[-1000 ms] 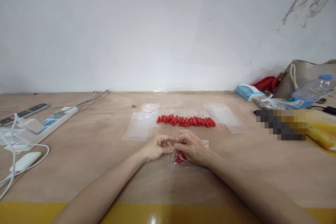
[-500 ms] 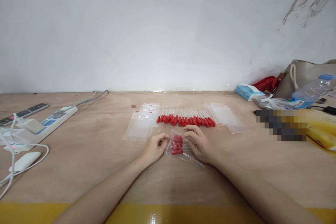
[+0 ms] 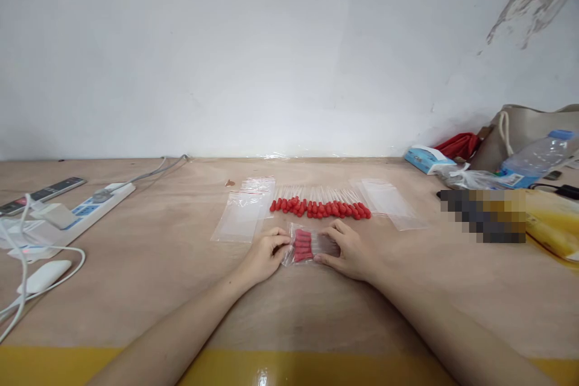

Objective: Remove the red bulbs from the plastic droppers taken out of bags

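A small clear plastic bag (image 3: 290, 253) lies between my hands, with several red-bulbed droppers (image 3: 303, 246) side by side inside it. Pinching the bag's left edge, my left hand (image 3: 266, 255) has its thumb and forefinger closed together. My right hand (image 3: 349, 251) curls over the bag's right part, fingers along the upper side and thumb at the lower side, around the pale stems. Just beyond is a row of loose droppers (image 3: 320, 208), red bulbs toward me and clear stems pointing at the wall.
Flat zip bags lie to the left (image 3: 239, 217) and right (image 3: 393, 205) of the row. A power strip (image 3: 97, 208), white cables and a phone (image 3: 49, 193) are at left. A tissue pack (image 3: 429, 159), water bottle (image 3: 540, 158) and yellow package (image 3: 552, 223) stand at right.
The bag's loose right corner, which stuck out below my right hand, is drawn in. My right thumb has come to the bag's lower side, and the droppers lie slightly farther left.
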Demonstrator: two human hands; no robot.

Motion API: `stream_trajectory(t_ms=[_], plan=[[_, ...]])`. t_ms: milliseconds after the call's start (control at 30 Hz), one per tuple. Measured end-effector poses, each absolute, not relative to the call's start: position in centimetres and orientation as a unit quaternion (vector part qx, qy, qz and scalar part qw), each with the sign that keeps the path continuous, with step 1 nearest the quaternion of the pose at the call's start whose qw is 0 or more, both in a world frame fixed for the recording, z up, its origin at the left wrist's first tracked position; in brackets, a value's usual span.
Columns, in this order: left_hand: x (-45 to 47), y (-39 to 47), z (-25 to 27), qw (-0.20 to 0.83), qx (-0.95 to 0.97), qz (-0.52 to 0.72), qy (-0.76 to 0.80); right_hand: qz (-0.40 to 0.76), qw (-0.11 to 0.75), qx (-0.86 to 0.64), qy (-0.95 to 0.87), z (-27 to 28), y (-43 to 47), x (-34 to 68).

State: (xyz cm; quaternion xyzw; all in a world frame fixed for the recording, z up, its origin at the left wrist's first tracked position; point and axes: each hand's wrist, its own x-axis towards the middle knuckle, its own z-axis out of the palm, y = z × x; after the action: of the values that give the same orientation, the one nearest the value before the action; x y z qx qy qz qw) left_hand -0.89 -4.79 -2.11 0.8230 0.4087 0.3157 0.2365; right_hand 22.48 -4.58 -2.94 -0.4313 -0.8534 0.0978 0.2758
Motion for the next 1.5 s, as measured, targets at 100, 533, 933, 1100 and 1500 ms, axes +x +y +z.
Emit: stream_trajectory(t_ms=[100,533,933,1100,1500], plan=[[-0.9,-4.8,-1.7,0.291,0.814,0.295,0.408,0.075,0.289,-0.431,-0.852,-3.3,-4.4,22.3],[-0.1,-6.0,0.5,0.26,0.839,0.233,0.418,0.059,0.293,-0.366,-0.881,-2.8,-4.4,22.2],[-0.3,-6.8,0.3,0.2,0.857,0.204,0.429,0.09,0.303,-0.346,-0.883,-3.1,-4.2,22.5],[-0.3,-7.0,0.6,0.246,0.844,0.216,0.424,0.085,0.305,-0.346,-0.883,-3.1,-4.0,22.5],[-0.3,-6.6,-0.6,0.217,0.863,0.271,0.366,0.061,0.298,-0.366,-0.88,-3.0,-4.1,22.4]])
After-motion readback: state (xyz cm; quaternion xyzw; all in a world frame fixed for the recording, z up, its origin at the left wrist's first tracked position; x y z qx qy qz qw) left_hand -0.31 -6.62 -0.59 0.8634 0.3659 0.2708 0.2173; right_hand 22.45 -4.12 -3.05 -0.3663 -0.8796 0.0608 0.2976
